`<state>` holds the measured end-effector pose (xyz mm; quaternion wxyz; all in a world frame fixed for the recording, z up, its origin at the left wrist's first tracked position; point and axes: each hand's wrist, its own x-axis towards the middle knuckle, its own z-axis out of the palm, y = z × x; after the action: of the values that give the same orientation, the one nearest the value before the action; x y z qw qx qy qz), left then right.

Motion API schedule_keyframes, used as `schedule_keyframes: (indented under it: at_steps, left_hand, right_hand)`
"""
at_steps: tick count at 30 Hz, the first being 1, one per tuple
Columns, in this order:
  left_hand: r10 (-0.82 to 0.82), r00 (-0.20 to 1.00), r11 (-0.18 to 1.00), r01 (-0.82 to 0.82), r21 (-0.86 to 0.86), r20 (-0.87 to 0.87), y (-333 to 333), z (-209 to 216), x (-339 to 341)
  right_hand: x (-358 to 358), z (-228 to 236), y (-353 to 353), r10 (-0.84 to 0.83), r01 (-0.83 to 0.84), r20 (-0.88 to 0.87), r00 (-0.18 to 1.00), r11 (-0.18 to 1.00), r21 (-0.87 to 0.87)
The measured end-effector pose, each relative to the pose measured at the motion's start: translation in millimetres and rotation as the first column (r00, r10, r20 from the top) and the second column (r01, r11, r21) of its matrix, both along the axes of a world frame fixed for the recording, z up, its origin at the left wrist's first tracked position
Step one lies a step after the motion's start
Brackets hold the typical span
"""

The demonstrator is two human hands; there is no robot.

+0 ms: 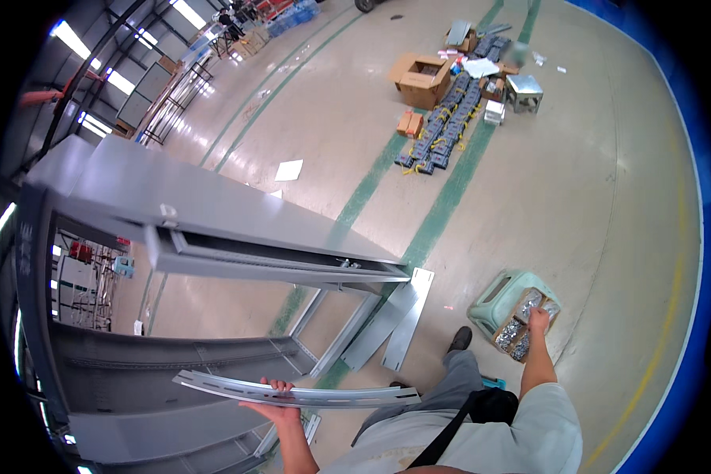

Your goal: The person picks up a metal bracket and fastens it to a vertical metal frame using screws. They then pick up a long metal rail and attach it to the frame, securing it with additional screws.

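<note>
My left hand (278,400) is wrapped round a long slotted metal rail (347,397), which it holds level in front of the grey steel cabinet frame (126,430). Off to the right, my right hand (538,319) reaches down into a divided cardboard box (501,341) on a pale green plastic stool (494,289). Small metal fasteners (515,329) fill part of the box, and clear plastic bags lie in another part. The fingers of that hand are drawn together among the contents; what they pinch is too small to make out.
Flat metal plates (407,320) lie on the floor beside the cabinet. Farther off are rows of dark devices with yellow cables (442,130), an open cardboard box (423,83) and a metal stool (524,92). A blue wall edge (707,237) bounds the right side.
</note>
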<state>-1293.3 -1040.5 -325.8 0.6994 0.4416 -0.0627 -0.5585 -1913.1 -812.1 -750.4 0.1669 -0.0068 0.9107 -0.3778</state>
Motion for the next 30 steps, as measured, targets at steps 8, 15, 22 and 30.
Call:
schedule_keyframes:
  at_steps: [8, 15, 22, 30]
  left_hand:
    - [-0.343, 0.930, 0.896, 0.283, -0.343, -0.129, 4.4, -21.6, 72.1]
    - [-0.530, 0.838, 0.771, 0.539, -0.339, 0.129, 43.8, 16.4, 100.2]
    - [-0.499, 0.829, 0.837, 0.536, -0.110, 0.251, 76.6, 17.1, 159.3]
    - [-0.220, 0.843, 0.946, 0.306, -0.102, 0.492, 102.2, 12.5, 210.3]
  right_hand:
    - [188.7, 334.1, -172.1, 0.872, -0.563, 0.236, 0.429, 0.462, -0.685]
    - [458.5, 497.3, -234.7, 0.910, -0.791, -0.378, -0.172, -0.357, -0.497]
    - [597.4, 504.3, -227.8, 0.701, -0.714, -0.528, -0.479, -0.661, -0.230]
    - [669.4, 471.7, -253.9, 0.500, -0.424, -0.669, -0.551, -0.858, -0.292]
